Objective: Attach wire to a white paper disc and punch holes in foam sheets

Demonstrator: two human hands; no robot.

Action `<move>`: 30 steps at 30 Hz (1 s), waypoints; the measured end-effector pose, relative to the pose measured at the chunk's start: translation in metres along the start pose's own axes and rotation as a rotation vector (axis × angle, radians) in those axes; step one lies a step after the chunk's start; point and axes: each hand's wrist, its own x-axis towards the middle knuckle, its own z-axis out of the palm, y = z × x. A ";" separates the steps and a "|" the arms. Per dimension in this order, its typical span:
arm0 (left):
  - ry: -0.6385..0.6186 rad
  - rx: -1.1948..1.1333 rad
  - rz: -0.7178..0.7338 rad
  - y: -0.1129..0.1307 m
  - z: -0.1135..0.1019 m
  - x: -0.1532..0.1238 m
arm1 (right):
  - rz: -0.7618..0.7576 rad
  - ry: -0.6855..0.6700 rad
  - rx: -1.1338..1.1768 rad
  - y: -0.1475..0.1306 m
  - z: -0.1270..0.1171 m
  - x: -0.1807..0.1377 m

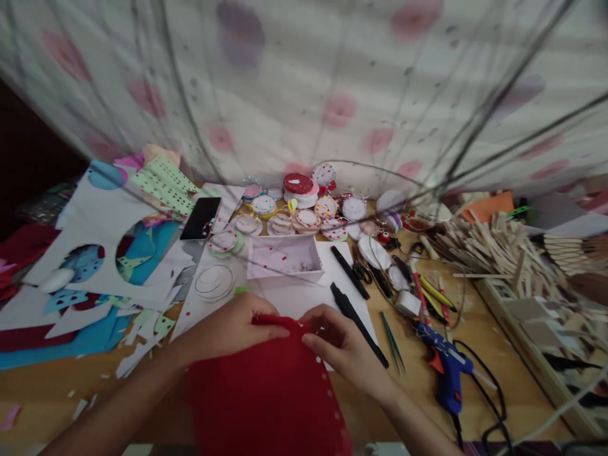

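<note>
A sheet of red felt (266, 399) with a row of small holes along its right side hangs toward me at the table's front edge. My left hand (237, 326) pinches its top edge between thumb and fingers. At the top right corner my right hand (337, 342) has thumb and fingertips closed on the felt's edge. Just beyond the hands is a shallow white box (285, 258) with a few small red bits inside. White paper (209, 316) lies beneath the box. Black pens (358, 323) rest right of my right hand.
Felt and paper scraps (156, 253) cover the left, beside a black phone (202, 218). Round decorated pieces (299, 190) crowd the back. On the right are tweezers (393, 342), a blue glue gun (444, 364) with its cord, and a pile of wooden sticks (494, 244).
</note>
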 end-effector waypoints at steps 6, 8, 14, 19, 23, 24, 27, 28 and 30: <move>0.045 -0.059 0.068 0.004 0.004 0.002 | -0.064 0.108 0.011 0.000 0.008 0.016; 0.082 -0.100 0.102 0.004 0.002 0.003 | -0.067 0.112 0.007 0.001 0.010 0.017; -0.053 0.041 0.126 0.012 -0.008 0.011 | -0.271 0.019 -0.375 -0.007 -0.003 0.021; -0.034 0.157 0.209 0.018 -0.011 0.022 | -0.386 -0.064 -0.771 -0.026 -0.020 0.032; -0.003 0.355 0.261 0.026 -0.018 0.031 | -0.388 -0.042 -0.935 -0.042 -0.025 0.042; 0.014 0.398 0.266 0.029 -0.020 0.033 | -0.388 -0.034 -0.935 -0.046 -0.026 0.044; 0.089 0.413 0.261 0.033 -0.026 0.035 | -0.334 -0.029 -0.785 -0.049 -0.028 0.046; 0.104 0.385 0.262 0.032 -0.026 0.034 | -0.297 -0.032 -0.706 -0.048 -0.028 0.046; 0.103 0.301 0.280 0.029 -0.023 0.030 | -0.228 -0.043 -0.567 -0.042 -0.028 0.044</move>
